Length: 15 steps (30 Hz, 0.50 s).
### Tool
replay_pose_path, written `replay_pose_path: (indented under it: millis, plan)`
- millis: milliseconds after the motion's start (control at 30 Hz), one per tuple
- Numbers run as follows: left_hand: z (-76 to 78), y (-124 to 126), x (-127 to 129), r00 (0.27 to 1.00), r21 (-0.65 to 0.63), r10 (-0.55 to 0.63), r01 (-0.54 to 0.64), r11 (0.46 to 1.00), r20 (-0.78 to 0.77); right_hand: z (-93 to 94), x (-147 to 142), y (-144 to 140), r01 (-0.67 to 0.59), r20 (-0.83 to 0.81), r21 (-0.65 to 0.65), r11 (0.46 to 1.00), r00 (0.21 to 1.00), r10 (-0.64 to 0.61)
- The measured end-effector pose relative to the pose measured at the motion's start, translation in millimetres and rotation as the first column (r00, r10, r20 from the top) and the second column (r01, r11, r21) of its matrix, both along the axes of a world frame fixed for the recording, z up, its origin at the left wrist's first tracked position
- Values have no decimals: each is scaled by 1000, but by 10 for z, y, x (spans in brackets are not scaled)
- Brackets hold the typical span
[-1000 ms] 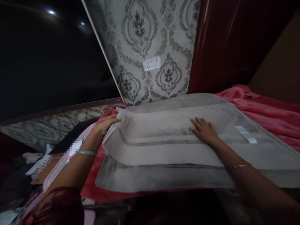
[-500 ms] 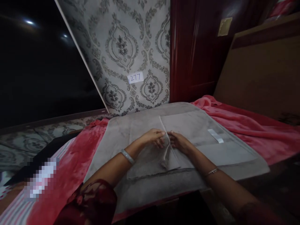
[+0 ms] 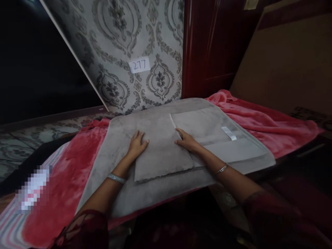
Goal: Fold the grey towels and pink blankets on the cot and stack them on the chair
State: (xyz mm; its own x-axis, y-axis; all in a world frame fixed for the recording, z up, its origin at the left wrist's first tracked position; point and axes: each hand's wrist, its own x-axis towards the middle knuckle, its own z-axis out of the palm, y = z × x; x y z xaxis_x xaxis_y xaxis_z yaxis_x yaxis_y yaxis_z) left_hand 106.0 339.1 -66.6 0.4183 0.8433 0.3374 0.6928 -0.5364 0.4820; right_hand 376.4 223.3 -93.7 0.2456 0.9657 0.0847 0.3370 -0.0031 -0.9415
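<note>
Fingers spread, our left hand (image 3: 137, 145) presses flat on the folded flap of the grey towel (image 3: 160, 152); our right hand (image 3: 187, 141) rests fingers together at the flap's edge. It lies on the pink blanket (image 3: 259, 121), whose near edge sinks into shadow.

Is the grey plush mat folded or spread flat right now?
Partly folded: the grey plush mat has its left flap doubled over, pressed by left hand and right hand.
</note>
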Motion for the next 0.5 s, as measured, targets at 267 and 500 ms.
replay_pose_path:
  millis: [267, 500]
  plan:
    - [-46, 6, -90, 931, -160, 207, -165, 973, 301, -122, 27, -59, 7, -19, 12, 1000, 1000, -7]
    - [-20, -11, -129, 946, -201, 216, -169, 965, 241, -52, 34, 24, -4, 92, 113, 994, 996, -7]
